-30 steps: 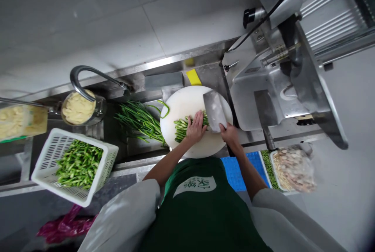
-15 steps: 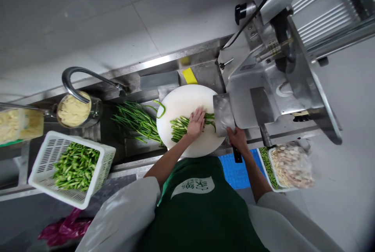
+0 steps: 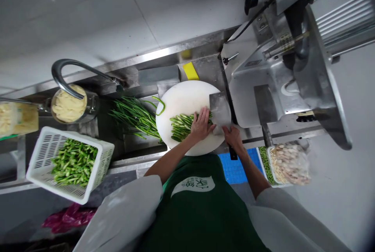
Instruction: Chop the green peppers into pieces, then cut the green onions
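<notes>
A bunch of green stalks (image 3: 181,125) lies across the round white cutting board (image 3: 186,97). My left hand (image 3: 201,124) presses down on the bunch, fingers flat and bent over it. My right hand (image 3: 233,136) grips the dark handle of a wide cleaver (image 3: 219,111), whose blade stands right next to my left fingers at the right end of the stalks.
More long green stalks (image 3: 133,116) lie left of the board in the steel sink. A white basket (image 3: 43,154) holds cut green pieces. A pot (image 3: 68,107) sits under the tap (image 3: 73,70). A metal slicer machine (image 3: 281,68) stands at the right, a tray of pale food (image 3: 288,164) below it.
The cleaver swung out to the right off the stalks, then came back against my left fingers. My left hand stayed on the bunch.
</notes>
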Demonstrator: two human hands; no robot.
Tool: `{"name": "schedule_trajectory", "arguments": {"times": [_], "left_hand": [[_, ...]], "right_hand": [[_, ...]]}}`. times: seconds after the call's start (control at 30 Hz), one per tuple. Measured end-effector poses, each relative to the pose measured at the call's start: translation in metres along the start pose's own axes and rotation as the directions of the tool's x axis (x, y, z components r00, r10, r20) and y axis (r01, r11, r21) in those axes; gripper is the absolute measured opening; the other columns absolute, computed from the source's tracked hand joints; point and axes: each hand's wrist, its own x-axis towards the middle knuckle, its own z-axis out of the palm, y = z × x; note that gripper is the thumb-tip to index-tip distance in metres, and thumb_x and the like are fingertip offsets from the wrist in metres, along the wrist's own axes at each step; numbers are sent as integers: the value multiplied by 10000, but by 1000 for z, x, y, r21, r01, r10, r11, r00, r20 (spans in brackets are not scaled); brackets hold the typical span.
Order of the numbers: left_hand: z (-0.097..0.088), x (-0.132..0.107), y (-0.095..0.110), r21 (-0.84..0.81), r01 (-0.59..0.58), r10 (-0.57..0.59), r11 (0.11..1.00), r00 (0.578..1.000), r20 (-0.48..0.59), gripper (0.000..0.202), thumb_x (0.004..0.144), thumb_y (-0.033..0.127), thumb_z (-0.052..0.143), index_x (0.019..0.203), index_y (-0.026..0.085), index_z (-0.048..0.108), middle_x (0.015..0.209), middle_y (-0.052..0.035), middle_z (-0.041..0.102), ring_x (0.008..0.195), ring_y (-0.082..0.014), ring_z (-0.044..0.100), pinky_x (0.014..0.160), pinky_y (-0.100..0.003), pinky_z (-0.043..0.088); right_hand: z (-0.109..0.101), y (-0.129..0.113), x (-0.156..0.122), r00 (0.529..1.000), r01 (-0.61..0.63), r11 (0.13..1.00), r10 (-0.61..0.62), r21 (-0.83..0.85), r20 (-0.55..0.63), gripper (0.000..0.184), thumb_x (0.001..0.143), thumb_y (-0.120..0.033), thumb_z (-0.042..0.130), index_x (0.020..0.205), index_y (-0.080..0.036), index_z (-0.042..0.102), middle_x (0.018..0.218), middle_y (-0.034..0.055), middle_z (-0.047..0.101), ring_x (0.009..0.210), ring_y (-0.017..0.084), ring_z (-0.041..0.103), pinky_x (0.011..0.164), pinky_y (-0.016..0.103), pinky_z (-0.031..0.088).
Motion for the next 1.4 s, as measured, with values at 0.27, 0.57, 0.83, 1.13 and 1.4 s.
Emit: {"name": "schedule_trajectory", "arguments": {"times": [0.27,0.57,0.83,1.13,1.4], "left_hand": [[-1,0,-1,-26,-6,5,1000,1000,-11,819,1031,595,256,1618,28,191,1699,-149,127,1592,-269,69,1280,-537,117],[-2,-3,-6,-42,-44,44,998,999,-4,756,1046,520,272,1624,43,173,1695,-155,145,1592,-250,69,1282,-547,72],[-18,-17,-13,-78,88,-94,993,992,-81,705,1066,464,205,1638,67,96,1696,-154,130,1592,-243,79,1278,-554,37],[-2,-23,0,-20,-27,27,999,1000,7,722,1050,506,282,1630,86,190,1691,-135,173,1591,-257,76,1280,-577,97],[0,-21,-3,-59,-51,53,997,998,35,734,1052,534,272,1624,79,200,1700,-124,135,1591,-242,87,1288,-560,105]], "right_hand": [[11,-17,2,1000,23,987,-23,-158,5,420,978,-457,500,974,-91,706,957,217,738,908,268,682,757,308,451],[17,-52,17,997,59,978,-67,-202,-37,463,1020,-453,433,1037,-82,709,905,191,745,822,247,702,718,291,449],[-18,-28,13,991,40,992,-55,-117,-125,463,999,-499,428,962,-112,680,767,159,704,661,238,653,641,309,425],[13,-36,13,990,77,986,-93,-148,-104,468,1015,-484,399,979,-102,666,830,175,723,735,243,660,642,297,399],[13,-72,16,992,13,949,-53,-315,-117,472,1035,-425,389,1101,-52,670,972,235,734,909,284,694,733,308,418]]}}
